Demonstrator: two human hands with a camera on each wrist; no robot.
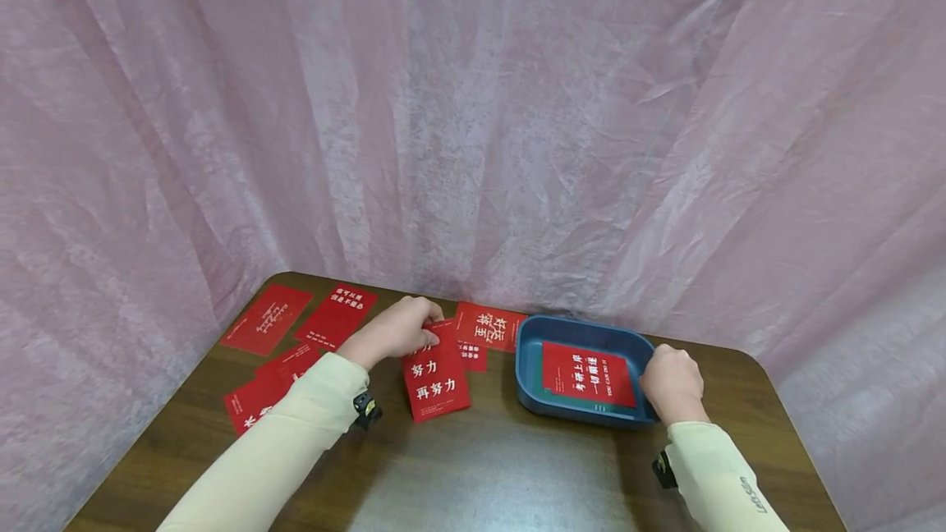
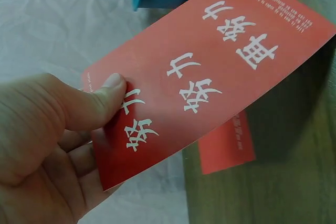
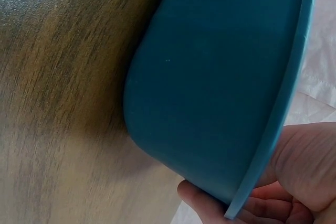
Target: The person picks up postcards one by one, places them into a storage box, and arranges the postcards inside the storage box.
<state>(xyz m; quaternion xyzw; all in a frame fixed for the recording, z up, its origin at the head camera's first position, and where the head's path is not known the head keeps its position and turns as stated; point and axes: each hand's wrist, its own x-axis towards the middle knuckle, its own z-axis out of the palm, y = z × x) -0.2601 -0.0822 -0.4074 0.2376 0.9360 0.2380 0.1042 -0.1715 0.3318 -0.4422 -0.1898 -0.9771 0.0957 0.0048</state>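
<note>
While our left hand [image 1: 395, 333] pinches a red card [image 1: 439, 384], our right hand [image 1: 672, 384] grips a blue tray [image 1: 572, 411]; another card [image 1: 590, 375] inside.

Both arms stretch forward, sleeved in a pale colour down to the wrists. The left arm [image 1: 273, 450] comes in from the lower left and slants up toward the middle; its hand, the left hand [image 1: 399, 328], lies farther forward than the other. There the thumb [image 2: 105, 98] presses from above, while the fingers [image 2: 76, 182] bend underneath — a pinch grip. The right arm [image 1: 720, 479] rises from the lower right, leaning inward, and the right hand [image 1: 674, 384] is closed in a grip — knuckles up, with one digit [image 3: 202, 203] set opposite the curled others.
</note>
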